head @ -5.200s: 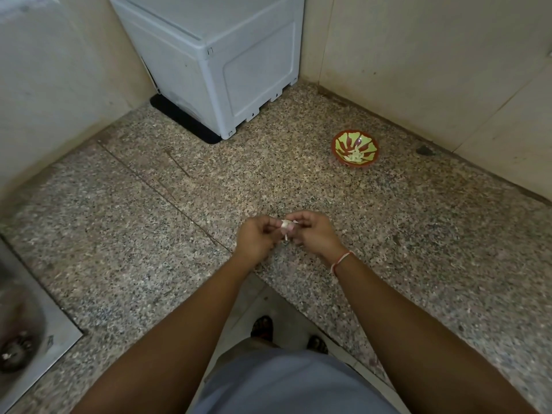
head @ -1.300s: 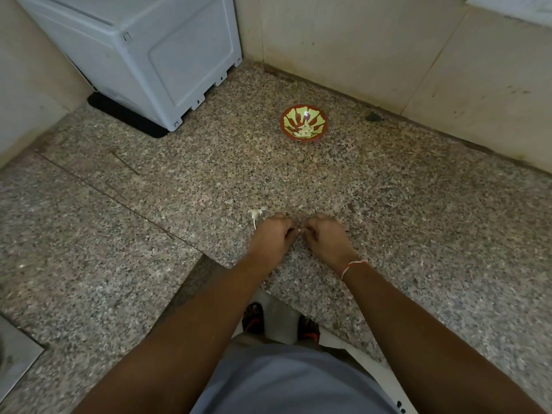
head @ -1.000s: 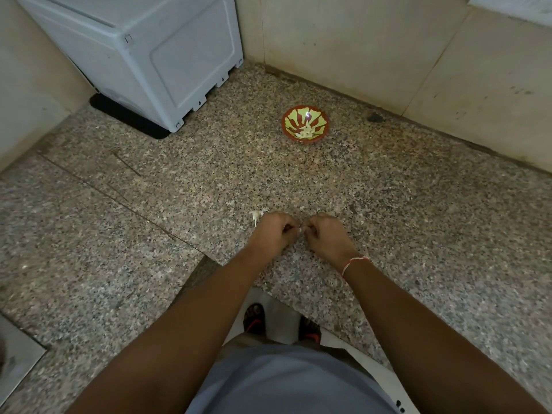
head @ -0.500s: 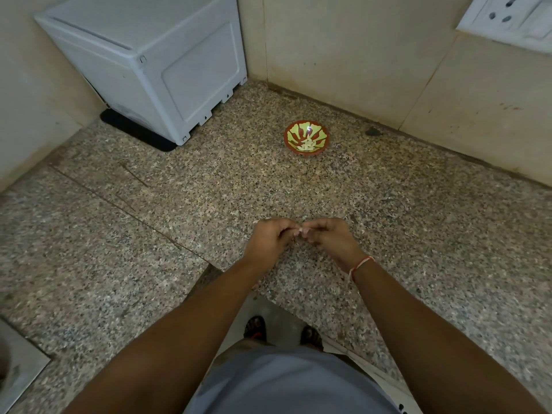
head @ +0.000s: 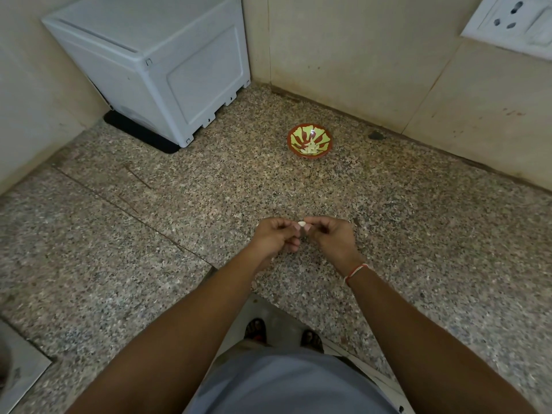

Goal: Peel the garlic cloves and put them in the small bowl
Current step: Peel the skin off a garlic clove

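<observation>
Item: small pale garlic clove (head: 302, 224), pinched between left hand (head: 276, 239) and right hand (head: 330, 239). Step: peeling (apparently unfinished). Next: carry to red-rimmed green-patterned small bowl (head: 309, 142).
</observation>
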